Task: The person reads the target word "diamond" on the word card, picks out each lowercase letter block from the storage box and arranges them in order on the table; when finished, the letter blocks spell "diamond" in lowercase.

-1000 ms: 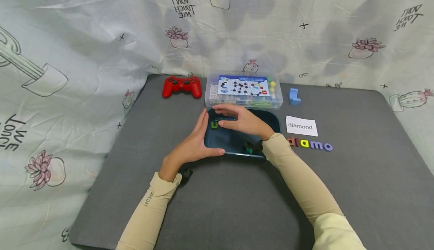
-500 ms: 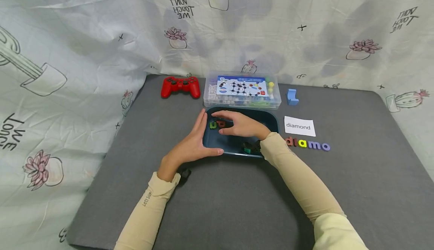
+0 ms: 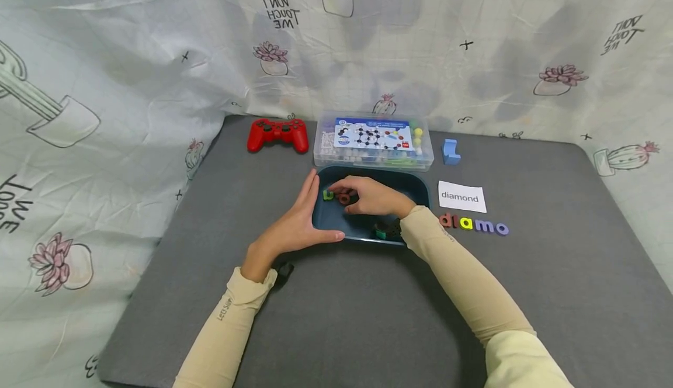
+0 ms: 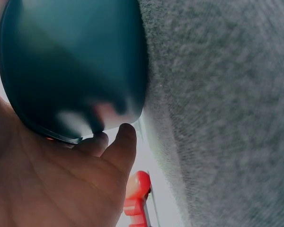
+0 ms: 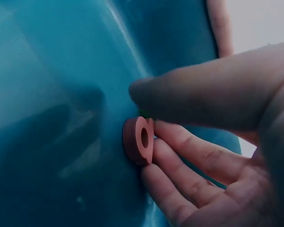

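My right hand reaches into the dark blue tray. In the right wrist view its fingers touch one side of a red-brown letter, while the thumb stands apart from it. A green letter lies at the tray's left end, beside those fingertips. My left hand rests on the tray's left side, thumb along the near rim and fingers straight along the left edge. Right of the tray, the letters d, i, a, m and o form a row below a white card reading "diamond".
Behind the tray stands a clear plastic box with a molecule picture. A red game controller lies to its left, a light blue block to its right. A patterned cloth hangs behind the grey table.
The right hand has lowered in the tray, and its fingers now touch the red-brown letter, which was hidden at first. The left hand keeps its place on the tray.
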The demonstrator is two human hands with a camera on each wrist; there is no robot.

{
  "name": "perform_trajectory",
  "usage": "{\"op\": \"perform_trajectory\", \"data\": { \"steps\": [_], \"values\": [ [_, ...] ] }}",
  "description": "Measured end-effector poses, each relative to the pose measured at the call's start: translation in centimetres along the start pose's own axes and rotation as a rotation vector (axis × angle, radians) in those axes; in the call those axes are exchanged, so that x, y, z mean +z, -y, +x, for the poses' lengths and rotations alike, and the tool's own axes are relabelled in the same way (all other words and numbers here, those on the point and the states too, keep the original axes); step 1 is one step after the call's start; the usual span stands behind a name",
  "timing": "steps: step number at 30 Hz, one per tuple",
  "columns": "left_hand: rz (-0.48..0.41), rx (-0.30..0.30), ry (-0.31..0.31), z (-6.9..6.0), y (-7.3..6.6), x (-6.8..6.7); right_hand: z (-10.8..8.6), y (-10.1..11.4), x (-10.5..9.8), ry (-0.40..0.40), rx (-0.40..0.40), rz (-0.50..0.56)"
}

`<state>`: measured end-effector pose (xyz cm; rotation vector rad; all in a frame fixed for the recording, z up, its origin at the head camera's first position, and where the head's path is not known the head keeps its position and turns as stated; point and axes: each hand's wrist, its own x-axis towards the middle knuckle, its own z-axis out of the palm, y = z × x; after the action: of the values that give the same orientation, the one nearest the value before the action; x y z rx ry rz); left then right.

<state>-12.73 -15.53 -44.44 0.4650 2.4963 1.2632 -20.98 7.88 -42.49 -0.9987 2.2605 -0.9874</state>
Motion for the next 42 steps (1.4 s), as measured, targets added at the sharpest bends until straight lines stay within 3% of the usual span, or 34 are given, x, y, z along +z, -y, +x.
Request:
{"op": "perform_trajectory", "data": {
  "steps": [10, 19, 30, 42],
  "values": [
    [0.013, -0.014, 0.008, -0.01, -0.1, -0.19, 0.24, -0.43, -0.18, 0.045, -0.005, -0.114],
    [0.007, -0.003, 0.008, 0.05, -0.05, -0.15, 0.02, -0.51, -0.34, 0.033, -0.01, -0.165],
    [0.011, -0.009, 0.004, 0.11, -0.17, -0.16, -0.03, -0.22, -0.38, 0.001, 0.009, -0.13],
    [0.021, -0.037, 0.006, 0.14, -0.42, -0.17, 0.26, -0.15, -0.33, -0.157, 0.078, -0.008]
  ]
}}
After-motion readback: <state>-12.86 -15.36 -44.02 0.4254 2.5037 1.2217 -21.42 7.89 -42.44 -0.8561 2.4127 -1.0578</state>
